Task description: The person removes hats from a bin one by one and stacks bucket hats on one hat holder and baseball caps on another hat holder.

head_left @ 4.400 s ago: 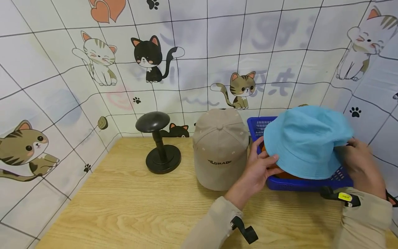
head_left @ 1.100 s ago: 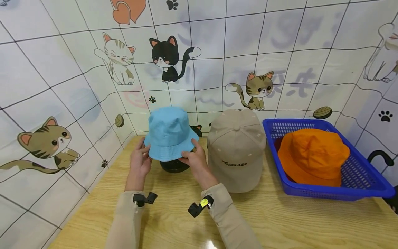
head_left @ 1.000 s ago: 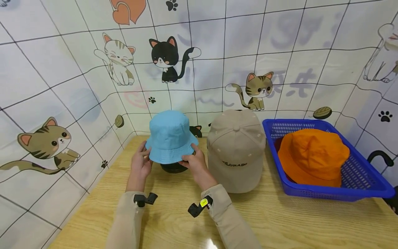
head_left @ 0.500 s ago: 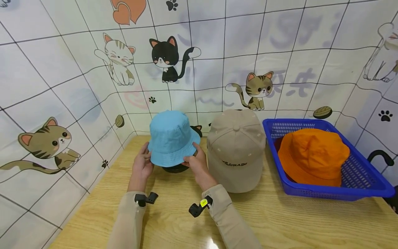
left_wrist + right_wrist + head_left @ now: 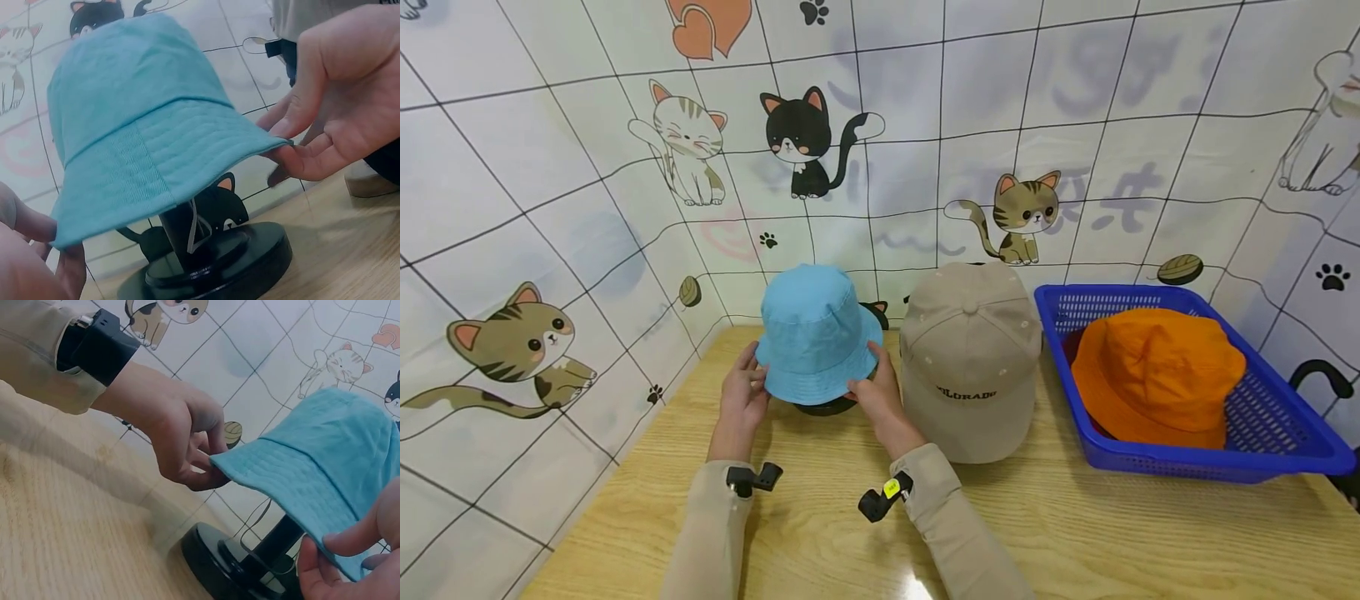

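Note:
A light blue bucket hat (image 5: 811, 333) sits over the top of a black hat stand, whose round base (image 5: 250, 256) shows below the brim. My left hand (image 5: 745, 398) pinches the brim's left edge between thumb and fingers. On the opposite side my right hand (image 5: 877, 392) pinches the brim too, as the left wrist view shows from below. The stand's post (image 5: 275, 540) rises into the hat, and its rounded top is hidden inside. A thin cord loop (image 5: 197, 231) hangs from under the hat beside the post.
Close by on the right, a beige baseball cap (image 5: 970, 358) with dark lettering stands upright. Farther right, a blue plastic basket (image 5: 1285, 417) holds an orange bucket hat (image 5: 1157, 375), with something dark red under it. A patterned cat-print wall covering (image 5: 910, 167) borders the wooden table (image 5: 820, 533).
The blue bucket hat came from the basket to the stand on the left, carried in both hands. Over the last second it moved slightly down and turned a little on the stand.

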A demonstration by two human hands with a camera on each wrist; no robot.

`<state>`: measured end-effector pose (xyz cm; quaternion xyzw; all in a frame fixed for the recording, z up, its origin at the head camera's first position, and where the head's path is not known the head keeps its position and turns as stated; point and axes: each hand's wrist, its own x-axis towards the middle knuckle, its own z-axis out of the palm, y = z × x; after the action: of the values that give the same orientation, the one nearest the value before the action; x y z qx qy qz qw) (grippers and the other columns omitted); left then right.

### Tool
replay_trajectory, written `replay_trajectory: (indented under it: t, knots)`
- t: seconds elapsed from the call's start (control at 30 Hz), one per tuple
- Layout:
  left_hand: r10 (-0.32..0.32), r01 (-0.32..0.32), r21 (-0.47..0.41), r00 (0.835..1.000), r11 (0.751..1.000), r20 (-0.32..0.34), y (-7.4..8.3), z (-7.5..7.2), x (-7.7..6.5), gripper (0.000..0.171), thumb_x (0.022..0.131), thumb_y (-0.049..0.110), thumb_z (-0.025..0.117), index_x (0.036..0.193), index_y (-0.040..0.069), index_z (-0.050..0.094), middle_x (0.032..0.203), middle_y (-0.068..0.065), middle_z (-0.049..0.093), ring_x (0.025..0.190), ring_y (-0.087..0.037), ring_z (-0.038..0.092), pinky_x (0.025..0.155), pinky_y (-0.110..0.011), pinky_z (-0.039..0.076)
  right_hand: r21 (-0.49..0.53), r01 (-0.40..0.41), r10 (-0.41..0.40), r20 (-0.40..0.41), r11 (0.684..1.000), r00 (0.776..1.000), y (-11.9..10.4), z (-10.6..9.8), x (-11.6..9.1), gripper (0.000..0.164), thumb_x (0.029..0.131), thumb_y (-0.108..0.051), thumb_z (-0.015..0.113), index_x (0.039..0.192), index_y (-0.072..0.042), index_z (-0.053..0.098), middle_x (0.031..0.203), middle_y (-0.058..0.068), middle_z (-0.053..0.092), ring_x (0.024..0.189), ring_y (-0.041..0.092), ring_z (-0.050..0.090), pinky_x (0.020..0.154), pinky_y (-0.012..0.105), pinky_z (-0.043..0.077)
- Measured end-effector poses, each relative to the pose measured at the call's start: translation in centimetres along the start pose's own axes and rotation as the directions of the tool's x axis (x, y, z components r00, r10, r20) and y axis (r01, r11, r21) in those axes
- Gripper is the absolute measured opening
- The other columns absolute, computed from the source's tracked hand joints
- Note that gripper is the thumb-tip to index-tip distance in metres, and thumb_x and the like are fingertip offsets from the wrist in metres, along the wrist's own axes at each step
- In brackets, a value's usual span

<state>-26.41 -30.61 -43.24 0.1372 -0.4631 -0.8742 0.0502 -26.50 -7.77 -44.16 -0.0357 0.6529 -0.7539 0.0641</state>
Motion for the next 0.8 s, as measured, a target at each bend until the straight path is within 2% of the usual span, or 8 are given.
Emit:
replay_trajectory:
  t: [0.13, 0.27, 0.37, 0.43, 0.5, 0.63, 0.7, 0.8]
  knots:
    - [-0.005, 0.01, 0.068, 0.997, 0.998, -0.082, 0.4, 0.7, -0.7, 0.073, 0.103, -0.009, 0.04, 0.165, 0.025, 0.025, 0.174, 0.003, 0.017, 0.134, -0.016, 0.042, 0.109, -0.028, 0.039, -0.081, -0.005, 0.006, 0.019, 0.997, 1.0, -1.0, -0.1, -0.7, 0.084, 0.092, 0.008, 0.054, 0.166, -0.013, 0.019, 0.168, 0.019, 0.024, 0.111, 0.033, 0.059, 0.086, 0.038, 0.055]
    - [0.036, -0.01, 0.133, 0.979, 0.991, -0.2, 0.7, 1.2, -1.0, 0.067, 0.103, -0.002, 0.05, 0.163, 0.025, 0.034, 0.17, -0.003, 0.027, 0.146, -0.023, 0.038, 0.114, -0.033, 0.036, -0.176, -0.017, 0.029, 0.065, 0.984, 0.997, -2.7, -0.2, -1.6, 0.088, 0.092, -0.005, 0.059, 0.166, -0.005, 0.009, 0.17, 0.023, 0.017, 0.145, 0.039, 0.04, 0.115, 0.051, 0.041]
    - [0.133, -0.077, 0.198, 0.949, 0.977, -0.286, 1.0, 1.8, -1.2, 0.061, 0.102, 0.004, 0.054, 0.158, 0.022, 0.041, 0.163, -0.005, 0.035, 0.144, -0.021, 0.039, 0.109, -0.032, 0.038, -0.211, -0.013, 0.043, 0.139, 0.977, 0.989, -4.3, -0.4, -2.5, 0.09, 0.097, -0.013, 0.059, 0.165, 0.001, 0.002, 0.172, 0.024, 0.0, 0.161, 0.042, -0.001, 0.13, 0.06, 0.013]
    - [0.229, -0.155, 0.24, 0.92, 0.958, -0.319, 1.2, 2.7, -1.7, 0.055, 0.1, 0.005, 0.055, 0.153, 0.018, 0.047, 0.153, -0.004, 0.041, 0.137, -0.019, 0.043, 0.106, -0.032, 0.04, -0.214, 0.014, 0.029, 0.193, 0.977, 0.981, -5.4, -0.4, -3.2, 0.088, 0.099, -0.014, 0.057, 0.164, 0.002, 0.0, 0.172, 0.025, 0.0, 0.161, 0.042, -0.002, 0.13, 0.06, 0.013]
    - [0.33, -0.232, 0.303, 0.884, 0.924, -0.332, 1.5, 3.8, -2.4, 0.049, 0.099, 0.004, 0.057, 0.147, 0.013, 0.052, 0.14, 0.0, 0.047, 0.128, -0.015, 0.045, 0.103, -0.029, 0.041, -0.213, 0.048, 0.001, 0.227, 0.976, 0.974, -6.8, -0.4, -4.0, 0.084, 0.101, -0.014, 0.056, 0.164, 0.003, 0.003, 0.172, 0.024, 0.005, 0.161, 0.042, 0.004, 0.129, 0.06, 0.015]
    - [0.522, -0.38, 0.427, 0.802, 0.82, -0.29, 2.0, 6.6, -4.2, 0.038, 0.095, 0.002, 0.061, 0.132, 0.009, 0.059, 0.122, 0.004, 0.052, 0.113, -0.012, 0.047, 0.095, -0.027, 0.044, -0.199, 0.087, -0.032, 0.265, 0.976, 0.964, -9.9, -0.7, -6.1, 0.079, 0.103, -0.018, 0.057, 0.165, -0.003, 0.011, 0.173, 0.019, 0.009, 0.161, 0.039, 0.011, 0.129, 0.059, 0.021]
    - [0.583, -0.432, 0.469, 0.776, 0.77, -0.241, 2.2, 8.0, -5.4, 0.032, 0.096, 0.003, 0.063, 0.127, 0.009, 0.06, 0.122, 0.003, 0.053, 0.111, -0.012, 0.048, 0.094, -0.027, 0.046, -0.163, 0.137, -0.083, 0.302, 0.977, 0.95, -11.2, -1.2, -7.2, 0.073, 0.104, -0.018, 0.056, 0.165, -0.006, 0.016, 0.173, 0.018, 0.012, 0.16, 0.038, 0.016, 0.127, 0.057, 0.027]
    - [0.646, -0.511, 0.49, 0.748, 0.706, -0.151, 2.3, 9.9, -7.3, 0.028, 0.097, 0.006, 0.064, 0.125, 0.006, 0.059, 0.128, -0.005, 0.056, 0.112, -0.015, 0.05, 0.092, -0.029, 0.048, -0.066, 0.257, -0.218, 0.359, 0.964, 0.908, -12.9, -2.1, -8.7, 0.061, 0.107, -0.015, 0.052, 0.162, -0.007, 0.027, 0.168, 0.019, 0.026, 0.155, 0.038, 0.033, 0.121, 0.051, 0.04]
